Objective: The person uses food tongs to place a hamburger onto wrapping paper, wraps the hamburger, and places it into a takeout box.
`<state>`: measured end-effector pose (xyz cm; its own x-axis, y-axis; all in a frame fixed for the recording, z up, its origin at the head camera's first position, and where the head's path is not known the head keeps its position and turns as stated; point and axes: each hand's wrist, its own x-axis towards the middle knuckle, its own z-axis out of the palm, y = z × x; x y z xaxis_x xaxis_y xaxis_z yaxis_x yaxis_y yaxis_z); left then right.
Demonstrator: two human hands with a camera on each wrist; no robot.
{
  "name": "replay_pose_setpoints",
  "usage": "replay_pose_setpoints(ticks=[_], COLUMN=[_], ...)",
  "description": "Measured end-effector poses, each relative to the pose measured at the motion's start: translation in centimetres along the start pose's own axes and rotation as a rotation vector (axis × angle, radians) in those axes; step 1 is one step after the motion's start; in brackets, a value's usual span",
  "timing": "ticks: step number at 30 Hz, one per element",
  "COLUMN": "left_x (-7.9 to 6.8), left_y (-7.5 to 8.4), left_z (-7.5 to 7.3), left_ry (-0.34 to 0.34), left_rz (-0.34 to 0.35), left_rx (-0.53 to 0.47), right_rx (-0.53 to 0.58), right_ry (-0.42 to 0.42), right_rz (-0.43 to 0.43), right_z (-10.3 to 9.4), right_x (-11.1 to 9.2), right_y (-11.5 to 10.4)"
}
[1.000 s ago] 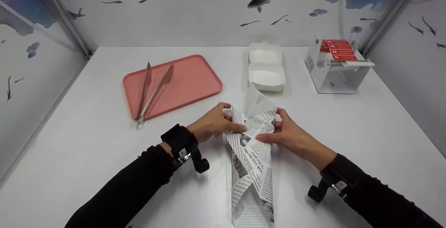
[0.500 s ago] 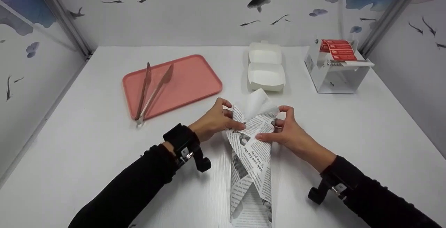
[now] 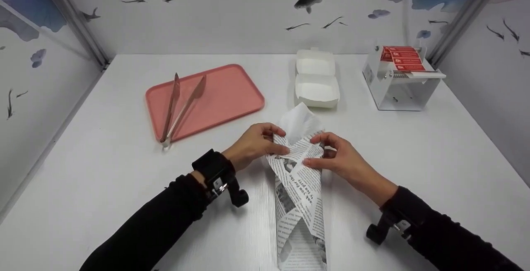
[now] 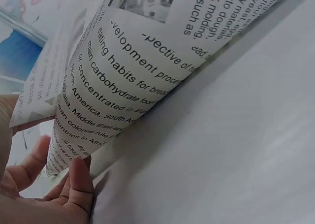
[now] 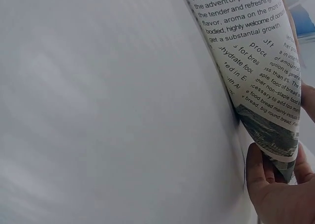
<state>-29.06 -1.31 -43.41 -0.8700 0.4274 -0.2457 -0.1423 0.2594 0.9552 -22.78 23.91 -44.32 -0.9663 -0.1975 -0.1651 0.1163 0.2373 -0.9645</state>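
A sheet of newsprint-patterned wrapping paper (image 3: 302,188), folded into a long narrow packet with crossing flaps, lies in front of the person in the head view. My left hand (image 3: 261,142) grips its left edge near the far end, thumb on top and fingers at the side. Opposite it, my right hand (image 3: 341,155) holds the right edge, its thumb pressing on the printed face. A pale pointed flap of the paper sticks up beyond both hands. In the left wrist view, fingers (image 4: 81,187) curl beneath the paper's edge; whatever lies inside the folds is hidden.
Metal tongs (image 3: 182,113) lie across a pink tray (image 3: 227,89) at the left. Just beyond the paper stands an opened white clamshell box (image 3: 316,89). A label dispenser (image 3: 401,80) with red labels occupies the back right, near the printed wall panels (image 3: 232,27).
The right hand's forefinger has moved inward over the paper's far edge, and the left fingers have shifted slightly inward too. The pale flap at the far end has changed shape.
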Motion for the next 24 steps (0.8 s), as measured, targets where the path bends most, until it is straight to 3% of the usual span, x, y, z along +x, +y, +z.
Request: replay_pose_setpoints(ticks=[4, 9, 17, 24], left_x=[0.0, -0.2, -0.4, -0.4], left_y=[-0.1, -0.3, -1.2, -1.4], left_z=[0.0, 0.1, 0.1, -0.1], left_ry=[-0.008, 0.03, 0.078, 0.036], left_rz=[0.002, 0.019, 0.156, 0.212], left_rx=[0.006, 0.009, 0.005, -0.069], right_rx=[-0.029, -0.087, -0.169, -0.169], right_ry=[0.003, 0.018, 0.095, 0.11], right_rz=[0.022, 0.035, 0.012, -0.007], right_z=[0.0, 0.1, 0.3, 0.5], right_x=[-0.1, -0.2, -0.4, -0.5], right_y=[-0.1, -0.4, -0.1, 0.1])
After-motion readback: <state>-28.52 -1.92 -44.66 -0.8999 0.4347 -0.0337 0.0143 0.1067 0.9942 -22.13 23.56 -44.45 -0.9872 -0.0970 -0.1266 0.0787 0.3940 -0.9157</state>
